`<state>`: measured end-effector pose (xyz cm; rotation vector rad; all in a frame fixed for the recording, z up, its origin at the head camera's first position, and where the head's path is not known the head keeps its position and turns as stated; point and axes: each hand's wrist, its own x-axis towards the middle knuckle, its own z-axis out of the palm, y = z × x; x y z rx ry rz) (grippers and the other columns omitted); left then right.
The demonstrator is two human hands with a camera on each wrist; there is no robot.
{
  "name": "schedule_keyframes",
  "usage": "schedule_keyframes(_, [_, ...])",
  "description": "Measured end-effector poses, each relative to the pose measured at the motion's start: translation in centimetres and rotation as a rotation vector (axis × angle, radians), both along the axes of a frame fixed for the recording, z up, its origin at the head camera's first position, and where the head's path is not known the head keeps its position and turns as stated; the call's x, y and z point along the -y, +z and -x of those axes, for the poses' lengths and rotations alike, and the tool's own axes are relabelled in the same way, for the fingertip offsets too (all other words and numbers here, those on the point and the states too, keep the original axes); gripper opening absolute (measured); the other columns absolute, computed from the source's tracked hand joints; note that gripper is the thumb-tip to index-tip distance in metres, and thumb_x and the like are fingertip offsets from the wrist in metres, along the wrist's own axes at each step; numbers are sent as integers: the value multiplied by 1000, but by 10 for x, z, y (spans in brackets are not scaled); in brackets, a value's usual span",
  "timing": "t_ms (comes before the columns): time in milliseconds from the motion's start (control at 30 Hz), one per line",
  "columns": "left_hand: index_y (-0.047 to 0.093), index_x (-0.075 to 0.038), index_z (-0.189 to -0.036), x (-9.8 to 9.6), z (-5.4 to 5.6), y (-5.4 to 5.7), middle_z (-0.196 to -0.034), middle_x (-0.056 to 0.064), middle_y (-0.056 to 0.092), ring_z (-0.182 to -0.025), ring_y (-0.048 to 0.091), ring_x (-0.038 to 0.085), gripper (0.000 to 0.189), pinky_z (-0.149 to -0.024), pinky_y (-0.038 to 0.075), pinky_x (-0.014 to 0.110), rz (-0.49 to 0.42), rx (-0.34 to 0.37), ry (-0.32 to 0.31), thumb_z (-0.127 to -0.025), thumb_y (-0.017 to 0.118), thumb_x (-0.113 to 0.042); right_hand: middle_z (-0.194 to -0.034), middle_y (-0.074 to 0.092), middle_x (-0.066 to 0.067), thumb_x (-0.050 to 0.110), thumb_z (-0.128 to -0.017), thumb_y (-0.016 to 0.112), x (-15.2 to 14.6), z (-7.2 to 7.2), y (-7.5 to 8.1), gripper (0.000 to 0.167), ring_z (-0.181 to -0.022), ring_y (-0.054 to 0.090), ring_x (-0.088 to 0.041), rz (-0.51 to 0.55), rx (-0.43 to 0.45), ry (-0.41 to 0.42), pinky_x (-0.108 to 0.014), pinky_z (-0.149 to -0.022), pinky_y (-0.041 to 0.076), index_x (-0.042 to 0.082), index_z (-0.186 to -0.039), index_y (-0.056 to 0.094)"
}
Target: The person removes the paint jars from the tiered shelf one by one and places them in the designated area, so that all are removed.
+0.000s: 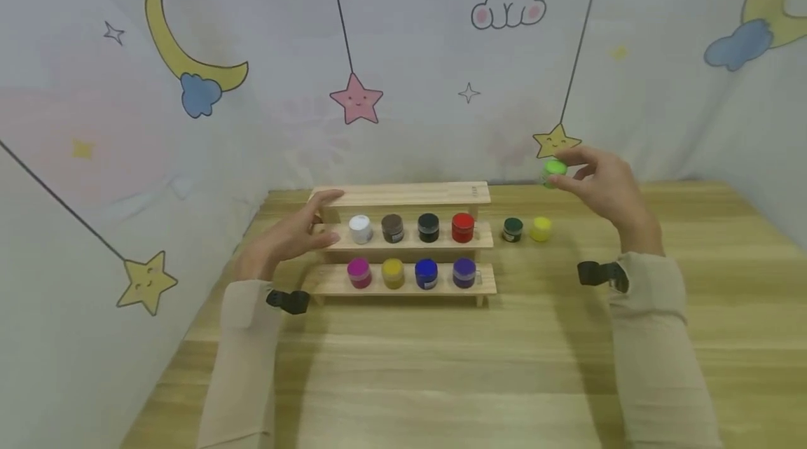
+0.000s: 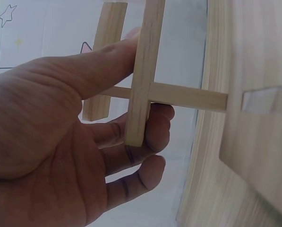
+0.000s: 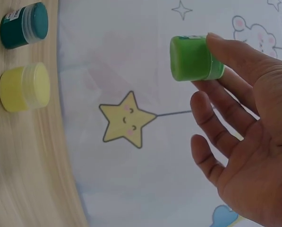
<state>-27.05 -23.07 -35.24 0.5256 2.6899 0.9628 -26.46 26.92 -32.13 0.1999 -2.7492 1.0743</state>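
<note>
A small green paint jar [image 1: 555,170] is pinched between the thumb and fingers of my right hand [image 1: 608,183], up off the table. The right wrist view shows this green jar [image 3: 192,59] lying sideways in the grip, other fingers loosely bent. My left hand [image 1: 286,232] grips the left end of a tiered wooden rack [image 1: 403,194]; in the left wrist view the thumb and curled fingers are around a wooden strip [image 2: 143,85]. White [image 1: 361,229], brown, black and red jars stand on the rack's middle tier. Magenta [image 1: 359,273], gold, blue and purple ones are on the lowest.
Right of the rack, a dark green jar [image 1: 513,229] and a yellow jar [image 1: 540,228] stand on the wood-grain table [image 1: 441,379]. A pale cloth backdrop [image 1: 416,36] with printed stars and moons hangs behind and along the left side.
</note>
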Motion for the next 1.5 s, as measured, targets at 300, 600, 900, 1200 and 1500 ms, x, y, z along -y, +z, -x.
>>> schedule_keyframes(300, [13, -29, -160, -1, 4, 0, -160, 24, 23, -137, 35, 49, 77, -107, 31, 67, 14, 8, 1, -101, 63, -21, -143, 51, -14, 43, -94, 69, -11, 4, -6, 66, -108, 52, -27, 8, 44, -5, -39, -74, 46, 13, -148, 49])
schedule_keyframes(600, [15, -27, -159, 5, 1, 2, -157, 27, 27, -135, 37, 49, 76, -106, 33, 66, 21, -15, -3, -101, 62, -20, -124, 58, -21, 40, -96, 67, -14, 11, -16, 61, -105, 54, -30, 20, 111, 6, -41, -77, 46, 9, -146, 51])
schedule_keyframes(900, [13, -27, -160, 6, 3, 5, -158, 27, 25, -136, 36, 50, 77, -108, 30, 67, 22, -1, -1, -101, 62, -20, -123, 57, -21, 36, -95, 70, -16, 14, -25, 59, -104, 54, -30, 26, 143, 4, -41, -79, 46, 6, -142, 53])
schedule_keyframes(1200, [14, -28, -159, 4, 3, 3, -159, 25, 23, -136, 36, 49, 78, -108, 31, 66, 16, 8, 1, -100, 63, -19, -136, 49, -23, 31, -96, 70, -27, 17, -39, 58, -114, 52, -38, 59, 203, 29, -51, -89, 45, 2, -142, 50])
schedule_keyframes(1500, [15, -23, -159, 0, 2, 1, -158, 26, 25, -134, 38, 50, 77, -107, 32, 67, 4, -21, -30, -100, 63, -15, -141, 46, -20, 40, -94, 71, -33, 19, -54, 63, -120, 48, -40, 42, 253, 30, -57, -93, 42, 5, -141, 50])
